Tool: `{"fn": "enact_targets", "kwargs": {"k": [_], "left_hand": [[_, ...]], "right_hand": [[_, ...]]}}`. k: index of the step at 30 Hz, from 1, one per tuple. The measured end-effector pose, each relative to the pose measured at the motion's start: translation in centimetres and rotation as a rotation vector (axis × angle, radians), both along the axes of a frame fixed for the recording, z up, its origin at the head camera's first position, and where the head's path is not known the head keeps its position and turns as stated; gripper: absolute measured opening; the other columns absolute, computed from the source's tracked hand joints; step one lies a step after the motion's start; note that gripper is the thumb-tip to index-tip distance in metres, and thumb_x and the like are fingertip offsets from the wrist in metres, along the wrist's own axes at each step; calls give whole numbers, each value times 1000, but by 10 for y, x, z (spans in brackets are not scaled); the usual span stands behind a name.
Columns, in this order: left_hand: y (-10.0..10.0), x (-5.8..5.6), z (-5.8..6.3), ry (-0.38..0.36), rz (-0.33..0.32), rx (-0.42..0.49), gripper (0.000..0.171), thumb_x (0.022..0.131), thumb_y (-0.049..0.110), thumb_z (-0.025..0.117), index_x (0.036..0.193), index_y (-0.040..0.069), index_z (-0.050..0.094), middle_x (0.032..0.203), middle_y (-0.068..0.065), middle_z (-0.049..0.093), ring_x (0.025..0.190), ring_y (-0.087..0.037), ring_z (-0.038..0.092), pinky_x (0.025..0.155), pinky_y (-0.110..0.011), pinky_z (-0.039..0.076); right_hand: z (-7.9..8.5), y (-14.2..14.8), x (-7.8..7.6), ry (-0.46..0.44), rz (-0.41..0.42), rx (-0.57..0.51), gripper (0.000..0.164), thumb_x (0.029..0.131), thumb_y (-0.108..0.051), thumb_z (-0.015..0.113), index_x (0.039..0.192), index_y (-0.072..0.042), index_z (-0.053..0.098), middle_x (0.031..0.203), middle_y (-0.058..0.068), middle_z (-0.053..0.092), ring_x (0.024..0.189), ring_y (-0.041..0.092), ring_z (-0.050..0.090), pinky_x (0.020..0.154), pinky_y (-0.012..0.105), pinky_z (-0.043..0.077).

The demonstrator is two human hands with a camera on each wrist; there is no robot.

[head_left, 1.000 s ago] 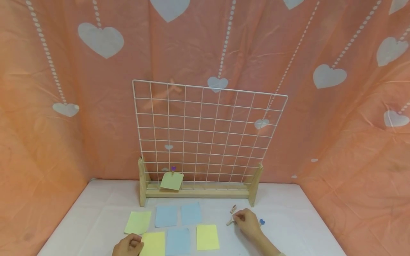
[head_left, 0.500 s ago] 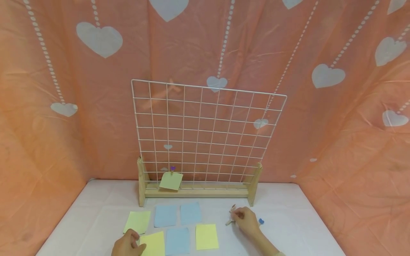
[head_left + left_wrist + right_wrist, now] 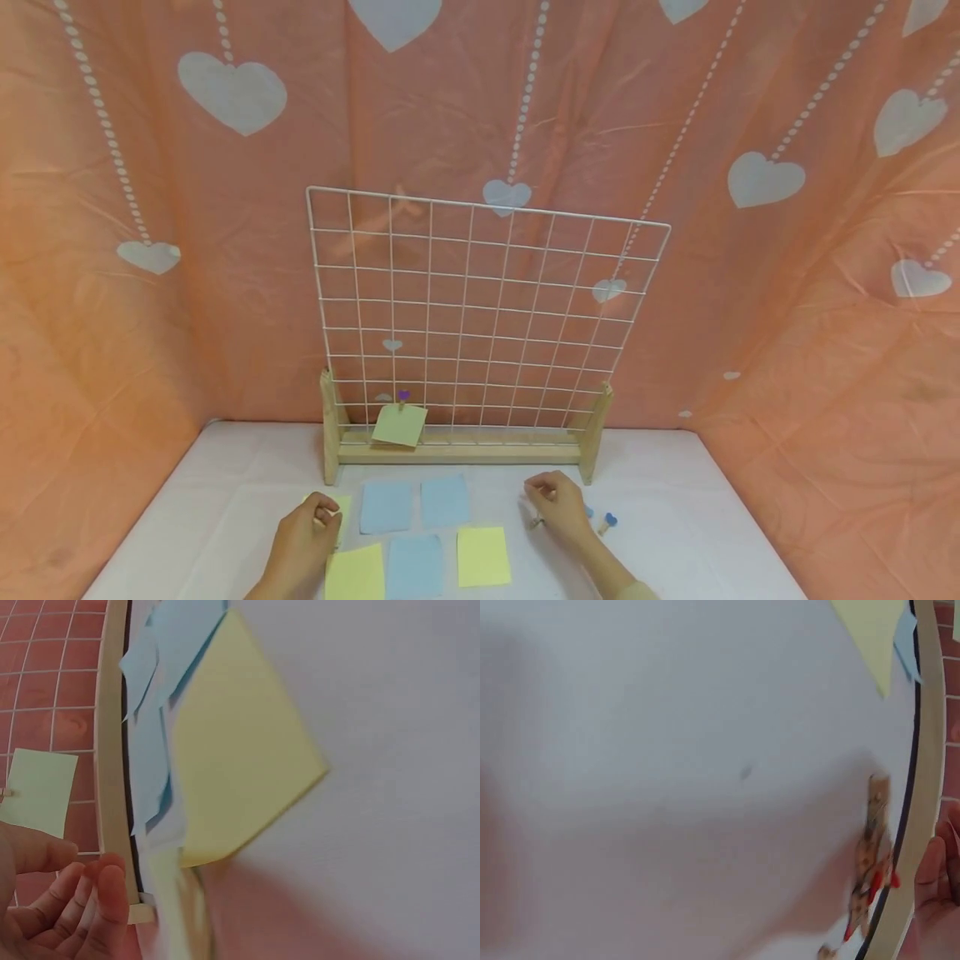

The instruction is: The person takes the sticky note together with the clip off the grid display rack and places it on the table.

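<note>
At the front left, my left hand (image 3: 303,533) hovers over a pale green sticky note (image 3: 343,506), covering part of it. Its fingers are loosely bent, and the left wrist view shows nothing between them. A yellow note (image 3: 355,573) lies just below that hand. My right hand (image 3: 558,504) is above the table's right side, thumb and forefinger close together; whether they pinch anything is not visible. Under it lies a small wooden clothespin (image 3: 536,522), partly covered. The right wrist view shows several blurred clothespins (image 3: 877,802), some with red parts, below the right hand (image 3: 939,874).
A white wire grid (image 3: 480,292) stands in a wooden base (image 3: 459,454) behind the notes. A purple-heart clothespin (image 3: 403,395) holds a green note (image 3: 400,426) on it. Blue notes (image 3: 386,507) and another yellow note (image 3: 483,556) lie mid-table. A blue-heart clothespin (image 3: 608,522) lies right.
My left hand has moved forward from beside the yellow note to over the green note. My right hand has shifted slightly forward and left, uncovering more of the blue-heart clothespins.
</note>
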State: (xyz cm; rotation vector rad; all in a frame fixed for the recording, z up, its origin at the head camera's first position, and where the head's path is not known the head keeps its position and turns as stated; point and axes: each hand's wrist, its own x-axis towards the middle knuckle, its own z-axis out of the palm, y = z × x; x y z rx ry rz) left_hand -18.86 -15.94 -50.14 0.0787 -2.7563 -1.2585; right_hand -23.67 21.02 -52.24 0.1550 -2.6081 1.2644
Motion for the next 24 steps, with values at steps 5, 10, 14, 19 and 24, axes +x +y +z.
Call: {"fn": "enact_targets", "kwargs": {"k": [5,10,14,19,24], "left_hand": [[2,-14,8,42,22,18,9,87,4,60,94,0,62,80,-3,63,61,-7,55,57,-24,42],[4,-26,12,125,10,17,7,86,2,61,92,-2,61,78,-5,63,62,-9,56,58,-25,43],[6,-34,14,186,8,23,5,84,-1,62,89,-2,61,77,-6,63,63,-11,59,59,-24,46],[9,-41,17,203,9,36,5,84,-2,61,90,-3,61,77,-9,63,66,-16,61,59,-26,47],[10,-50,18,247,27,29,5,84,-1,62,88,-3,61,78,-11,65,69,-21,64,62,-30,50]], "right_hand": [[4,-14,-9,5,0,-8,5,84,-9,70,87,-7,72,84,3,65,74,5,53,66,19,46],[11,-29,-16,23,11,-4,6,84,-11,70,88,-8,73,87,5,68,76,9,57,65,18,43],[18,-40,-20,33,38,-21,6,85,-10,70,89,-7,73,87,5,68,76,9,57,64,17,41],[25,-54,-26,85,85,-27,6,84,-8,69,88,-4,72,85,7,67,74,11,58,62,16,43],[31,-67,-32,143,121,-8,8,86,-8,68,88,-1,71,85,10,66,74,17,60,64,18,50]]}}
